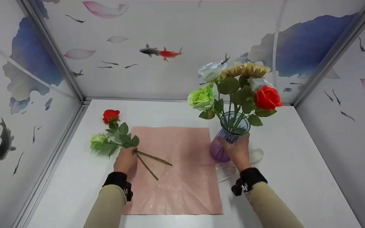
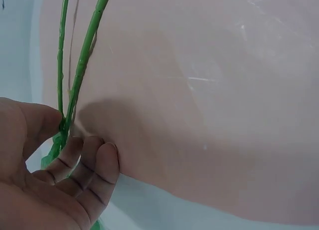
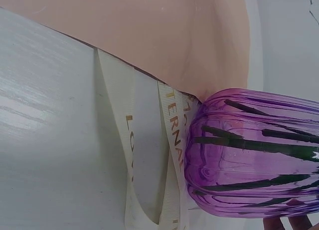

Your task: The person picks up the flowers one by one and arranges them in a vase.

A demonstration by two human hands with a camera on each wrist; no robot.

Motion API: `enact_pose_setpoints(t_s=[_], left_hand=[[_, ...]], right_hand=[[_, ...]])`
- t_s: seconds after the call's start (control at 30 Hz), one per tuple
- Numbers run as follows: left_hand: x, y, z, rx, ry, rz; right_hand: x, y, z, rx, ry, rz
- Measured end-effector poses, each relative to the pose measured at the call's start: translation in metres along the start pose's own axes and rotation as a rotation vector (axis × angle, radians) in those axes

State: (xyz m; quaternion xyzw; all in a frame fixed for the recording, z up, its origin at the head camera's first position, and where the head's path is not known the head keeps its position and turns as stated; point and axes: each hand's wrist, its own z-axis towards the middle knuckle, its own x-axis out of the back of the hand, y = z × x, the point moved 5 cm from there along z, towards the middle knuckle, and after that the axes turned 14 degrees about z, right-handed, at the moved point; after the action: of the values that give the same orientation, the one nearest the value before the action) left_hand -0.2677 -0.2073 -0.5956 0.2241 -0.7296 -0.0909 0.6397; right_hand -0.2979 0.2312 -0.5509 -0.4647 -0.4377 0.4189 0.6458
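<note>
Over the left edge of the pink wrapping paper (image 1: 176, 190), my left hand (image 1: 126, 161) pinches two crossing rose stems (image 2: 82, 65) between thumb and fingers. Their blooms, a red rose (image 1: 111, 116) and a pale green rose (image 1: 98, 141), point away to the left. On the right, my right hand (image 1: 238, 152) grips a purple glass vase (image 1: 218, 148) below its rim. Several flowers stand in it, including a bright green rose (image 1: 201, 97), a red rose (image 1: 268, 97) and a golden flower (image 1: 255, 69). Cut stem ends (image 3: 249, 142) show through the glass.
A cream ribbon with gold lettering (image 3: 133, 140) lies beside the paper, close to the vase base. Part of it loops out (image 1: 257, 155) right of my right hand. Printed panels (image 1: 169, 79) wall the white table (image 1: 296, 177) at the back and sides.
</note>
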Motion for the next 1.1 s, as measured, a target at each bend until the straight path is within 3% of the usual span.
enact_pose_setpoints(t_s=[0.23, 0.53, 0.67, 0.9, 1.1], left_hand=[[0.001, -0.001, 0.002, -0.017, 0.048, 0.011], [0.005, 0.003, 0.005, -0.028, 0.061, 0.042], [0.006, 0.001, 0.004, -0.004, 0.077, 0.024], [0.012, -0.007, 0.003, 0.119, 0.149, -0.229], [0.013, -0.007, 0.007, 0.173, 0.128, -0.469]], right_hand=[[0.0, 0.001, 0.0, -0.019, 0.003, -0.024], [0.001, 0.001, 0.0, 0.01, -0.013, 0.0], [0.0, 0.002, -0.001, 0.006, -0.009, -0.003], [0.0, 0.002, -0.001, -0.019, -0.009, -0.002], [0.001, 0.003, 0.001, -0.038, -0.007, -0.005]])
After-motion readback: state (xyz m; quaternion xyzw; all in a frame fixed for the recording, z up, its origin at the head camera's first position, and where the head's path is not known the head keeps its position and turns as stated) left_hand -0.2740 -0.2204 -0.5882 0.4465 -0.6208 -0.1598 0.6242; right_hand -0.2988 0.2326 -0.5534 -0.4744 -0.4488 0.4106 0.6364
